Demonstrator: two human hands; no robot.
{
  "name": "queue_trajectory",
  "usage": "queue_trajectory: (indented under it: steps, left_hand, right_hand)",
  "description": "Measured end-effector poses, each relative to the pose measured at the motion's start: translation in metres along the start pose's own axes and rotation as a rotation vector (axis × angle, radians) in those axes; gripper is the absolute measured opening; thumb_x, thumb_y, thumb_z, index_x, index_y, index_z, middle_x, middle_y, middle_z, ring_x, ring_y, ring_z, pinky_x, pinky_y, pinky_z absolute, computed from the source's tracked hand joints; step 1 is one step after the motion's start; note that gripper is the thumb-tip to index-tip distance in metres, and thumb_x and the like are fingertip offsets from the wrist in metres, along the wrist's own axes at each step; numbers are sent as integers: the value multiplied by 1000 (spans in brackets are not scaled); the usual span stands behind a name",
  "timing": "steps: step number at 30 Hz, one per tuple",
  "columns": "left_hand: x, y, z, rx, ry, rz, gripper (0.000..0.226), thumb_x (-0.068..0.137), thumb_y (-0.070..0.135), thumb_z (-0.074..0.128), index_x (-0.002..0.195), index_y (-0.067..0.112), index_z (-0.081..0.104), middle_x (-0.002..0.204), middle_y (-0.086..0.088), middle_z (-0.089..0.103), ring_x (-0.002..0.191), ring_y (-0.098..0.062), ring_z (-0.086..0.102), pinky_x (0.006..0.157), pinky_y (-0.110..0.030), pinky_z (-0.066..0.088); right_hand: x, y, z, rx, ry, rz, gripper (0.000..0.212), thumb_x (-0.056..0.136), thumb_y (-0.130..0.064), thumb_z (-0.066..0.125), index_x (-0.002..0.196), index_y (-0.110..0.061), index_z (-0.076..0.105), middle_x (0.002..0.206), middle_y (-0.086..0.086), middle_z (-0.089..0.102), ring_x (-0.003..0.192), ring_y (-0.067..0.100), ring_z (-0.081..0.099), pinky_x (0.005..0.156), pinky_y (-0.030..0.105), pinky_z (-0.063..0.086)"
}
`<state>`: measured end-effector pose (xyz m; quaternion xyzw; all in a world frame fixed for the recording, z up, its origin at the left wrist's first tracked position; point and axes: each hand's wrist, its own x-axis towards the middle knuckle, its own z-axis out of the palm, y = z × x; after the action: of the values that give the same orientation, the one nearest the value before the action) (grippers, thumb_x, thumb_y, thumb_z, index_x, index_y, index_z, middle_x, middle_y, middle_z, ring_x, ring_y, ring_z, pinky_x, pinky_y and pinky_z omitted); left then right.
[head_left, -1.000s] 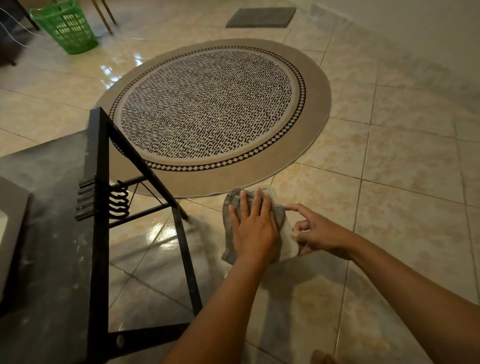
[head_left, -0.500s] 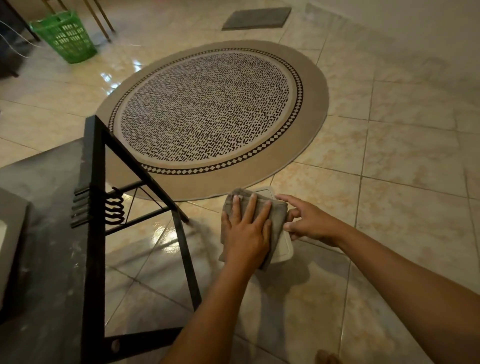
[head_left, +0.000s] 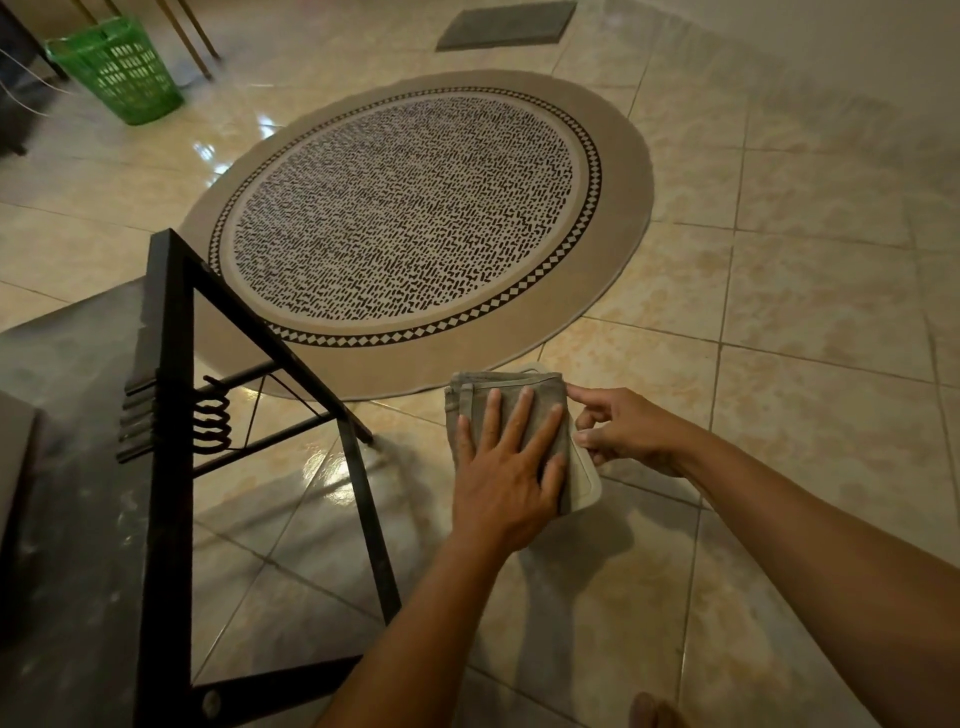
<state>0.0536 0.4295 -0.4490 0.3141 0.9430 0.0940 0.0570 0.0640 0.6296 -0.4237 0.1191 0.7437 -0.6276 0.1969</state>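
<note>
A grey folded cloth (head_left: 501, 388) lies over a white flat lid with rounded corners (head_left: 585, 484), held above the tiled floor. My left hand (head_left: 506, 478) presses flat on the cloth with its fingers straight and spread. My right hand (head_left: 626, 431) grips the lid's right edge with curled fingers, and its index finger reaches to the cloth's top right corner. Most of the lid is hidden under the cloth and my left hand.
A dark marble tabletop (head_left: 67, 467) on a black metal frame (head_left: 169, 415) stands at the left. A round patterned rug (head_left: 415, 218) lies ahead. At the far left is a green basket (head_left: 119, 73); a grey mat (head_left: 506, 23) lies at the back. A foot (head_left: 649, 712) shows below.
The cloth has gone from bunched to spread flat over the lid. My right hand has shifted from touching the cloth with a fingertip to gripping the lid's edge.
</note>
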Motion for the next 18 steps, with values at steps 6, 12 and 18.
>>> queue_trajectory:
  steps: [6, 12, 18]
  left_hand:
    - [28, 32, -13, -28, -39, -346, 59, 101, 49, 11, 155, 35, -10, 164, 2, -17, 147, -27, -24, 116, -55, -16]
    - [31, -4, -33, -30, -89, -194, 66, 98, 62, 21, 155, 39, -1, 166, -2, -13, 150, -27, -16, 120, -54, -2]
    - [-11, 24, 0, 7, -6, -139, 61, 98, 61, 10, 154, 43, -7, 165, 2, -14, 148, -24, -23, 117, -49, -17]
  right_hand:
    - [0, 2, 2, -8, 15, 9, 75, 89, 11, 57, 151, -23, 32, 81, 11, 53, 64, 14, 54, 60, 25, 52]
    - [3, -1, 0, -18, -8, 46, 77, 90, 8, 56, 151, -31, 30, 84, 6, 55, 64, 13, 59, 58, 24, 55]
    - [1, -3, 8, -5, -57, 30, 74, 88, 7, 58, 147, -35, 41, 102, 6, 65, 66, 13, 71, 60, 29, 58]
